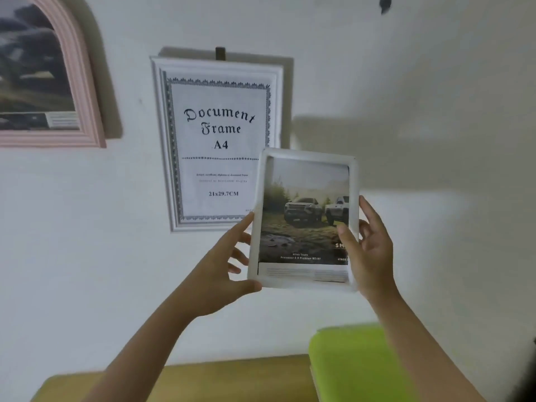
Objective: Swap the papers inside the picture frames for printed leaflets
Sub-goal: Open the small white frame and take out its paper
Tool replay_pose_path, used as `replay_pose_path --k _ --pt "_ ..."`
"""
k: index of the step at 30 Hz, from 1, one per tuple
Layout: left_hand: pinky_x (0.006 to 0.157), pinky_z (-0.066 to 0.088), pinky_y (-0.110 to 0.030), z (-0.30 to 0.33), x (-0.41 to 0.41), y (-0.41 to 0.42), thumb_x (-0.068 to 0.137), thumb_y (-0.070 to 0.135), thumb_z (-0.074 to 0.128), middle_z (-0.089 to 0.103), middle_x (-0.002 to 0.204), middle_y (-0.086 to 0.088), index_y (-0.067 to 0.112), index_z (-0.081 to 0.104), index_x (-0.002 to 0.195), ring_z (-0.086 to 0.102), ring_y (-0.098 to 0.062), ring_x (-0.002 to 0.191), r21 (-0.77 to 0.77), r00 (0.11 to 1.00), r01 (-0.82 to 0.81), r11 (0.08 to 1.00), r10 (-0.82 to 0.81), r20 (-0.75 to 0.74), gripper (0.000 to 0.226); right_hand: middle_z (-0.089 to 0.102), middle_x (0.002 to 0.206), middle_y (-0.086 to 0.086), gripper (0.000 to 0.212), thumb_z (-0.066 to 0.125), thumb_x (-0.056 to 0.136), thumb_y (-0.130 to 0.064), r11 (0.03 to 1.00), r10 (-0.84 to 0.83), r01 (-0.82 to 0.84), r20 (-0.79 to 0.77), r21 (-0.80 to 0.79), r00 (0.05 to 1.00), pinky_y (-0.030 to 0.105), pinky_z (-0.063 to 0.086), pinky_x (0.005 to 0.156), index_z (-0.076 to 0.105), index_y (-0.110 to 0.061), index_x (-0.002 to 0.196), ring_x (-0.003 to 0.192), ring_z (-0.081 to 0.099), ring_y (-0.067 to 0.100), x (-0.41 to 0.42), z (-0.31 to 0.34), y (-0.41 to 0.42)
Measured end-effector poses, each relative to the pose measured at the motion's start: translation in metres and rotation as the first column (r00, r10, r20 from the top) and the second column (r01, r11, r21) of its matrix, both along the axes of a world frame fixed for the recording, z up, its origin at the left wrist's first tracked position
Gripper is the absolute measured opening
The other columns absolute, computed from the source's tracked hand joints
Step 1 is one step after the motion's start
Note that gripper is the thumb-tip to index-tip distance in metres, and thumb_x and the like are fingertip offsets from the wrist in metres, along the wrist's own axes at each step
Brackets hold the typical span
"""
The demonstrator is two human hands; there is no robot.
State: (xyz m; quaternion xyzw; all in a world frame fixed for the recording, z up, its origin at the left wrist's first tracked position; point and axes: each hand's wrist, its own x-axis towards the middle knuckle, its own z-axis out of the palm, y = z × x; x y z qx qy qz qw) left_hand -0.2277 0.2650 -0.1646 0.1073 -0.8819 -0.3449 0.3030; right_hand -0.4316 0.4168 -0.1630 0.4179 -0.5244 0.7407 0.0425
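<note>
Nearest, a lime-green cushion [359, 364] sits on a tan surface [240, 378]. Above it, the left hand [223, 271] and right hand [369, 250] pinch the sides of a small white frame [304, 152], thumbs in front, holding a leaflet [304, 216] showing two pickup trucks. Behind on the wall [406, 82] hangs a moulded white frame [162, 140] reading "Document Frame A4, 21x29.7CM", beside a ribbed pink arched frame [87, 91].

Single head view, worn on the person, facing forward and slightly up at a white wall [406, 82], close range; forearms reach in from bottom edge. No second view.
</note>
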Motion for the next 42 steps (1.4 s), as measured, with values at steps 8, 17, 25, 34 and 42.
replay_pose_path --k 8,17,25,34,42 --pt "0.077 0.048 -0.017 -0.115 0.091 0.009 0.071 0.014 0.078 0.045 0.119 0.020 0.050 0.015 0.141 0.053 0.003 0.090 0.240 0.945 -0.177 0.955 0.097 0.311 0.100 0.063 0.066 -0.015 0.040 0.054 0.093 -0.009 0.975 0.034 -0.112 0.372 0.192 0.928 0.020 0.043 0.059 0.056 -0.031 0.127 0.057 0.051 0.000 0.081 -0.127 -0.009" --pt "0.087 0.040 -0.019 -0.153 0.121 0.035 0.081 0.026 0.070 0.050 0.128 0.013 0.040 0.040 0.134 0.051 -0.002 0.112 0.373 0.933 -0.339 0.864 0.257 0.252 0.062 0.072 0.095 -0.002 0.031 0.061 0.089 -0.005 0.927 0.086 -0.192 0.315 0.323 0.945 0.012 0.050 0.066 0.057 -0.014 0.118 0.080 0.067 0.000 0.163 -0.183 -0.003" --pt "0.085 0.051 -0.018 -0.134 0.109 0.059 0.088 0.031 0.061 0.051 0.121 0.017 0.045 0.049 0.126 0.056 0.007 0.102 0.413 0.948 -0.298 0.861 0.217 0.232 0.042 0.070 0.096 -0.016 0.027 0.064 0.087 -0.007 0.887 0.108 -0.208 0.253 0.412 0.961 0.025 0.055 0.069 0.062 -0.022 0.109 0.084 0.068 0.006 0.208 -0.209 0.000" --pt "0.062 0.041 -0.001 -0.137 0.111 0.068 0.081 0.030 0.069 0.064 0.097 0.016 0.034 0.065 0.106 0.062 0.007 0.074 0.277 0.842 -0.537 0.797 0.485 0.236 0.026 0.063 0.113 -0.014 0.034 0.060 0.086 -0.037 0.859 0.212 -0.295 0.234 0.418 0.949 0.036 0.056 0.073 0.058 -0.031 0.119 0.106 0.062 0.016 0.236 -0.229 0.010" --pt "0.053 0.046 -0.010 -0.131 0.128 0.062 0.074 0.020 0.069 0.065 0.080 0.016 0.033 0.067 0.091 0.061 -0.001 0.058 0.234 0.744 -0.666 0.708 0.613 0.265 0.021 0.058 0.120 -0.019 0.037 0.053 0.085 -0.053 0.779 0.201 -0.369 0.356 0.506 0.912 0.025 0.046 0.086 0.056 -0.045 0.120 0.112 0.055 0.006 0.212 -0.249 0.004"
